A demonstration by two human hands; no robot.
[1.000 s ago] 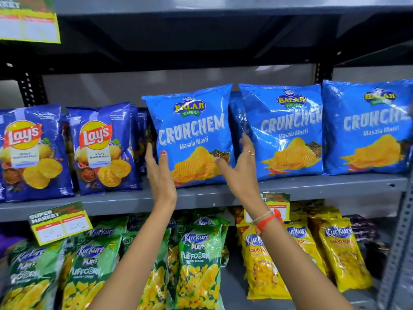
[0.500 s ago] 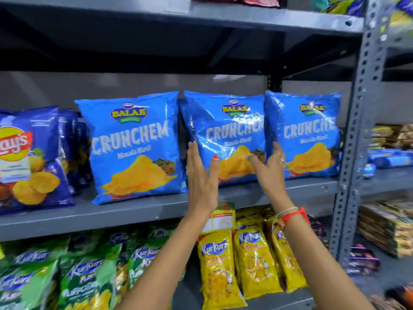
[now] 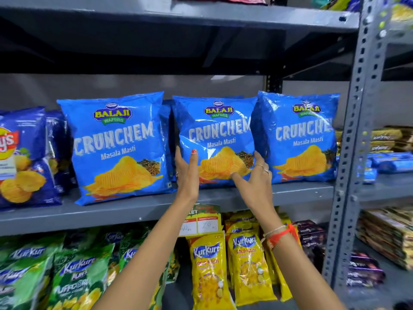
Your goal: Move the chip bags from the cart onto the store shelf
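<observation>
The grey metal shelf (image 3: 143, 211) in front of me carried three blue Crunchem bags (image 3: 116, 148) standing upright in a row, edges touching, with dark blue Lay's bags (image 3: 22, 157) beside them on the left. More blue bags stood behind the front row.

Bright blue chip bags (image 3: 218, 139) with yellow wafers, grey shelf (image 3: 111, 211), red wristband (image 3: 280, 237).

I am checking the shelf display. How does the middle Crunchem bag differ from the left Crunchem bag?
The middle Crunchem bag has the left hand and right hand at its lower sides; the left Crunchem bag is untouched. The left one tilts and sits nearer the shelf edge. Both are blue, same design.
</observation>
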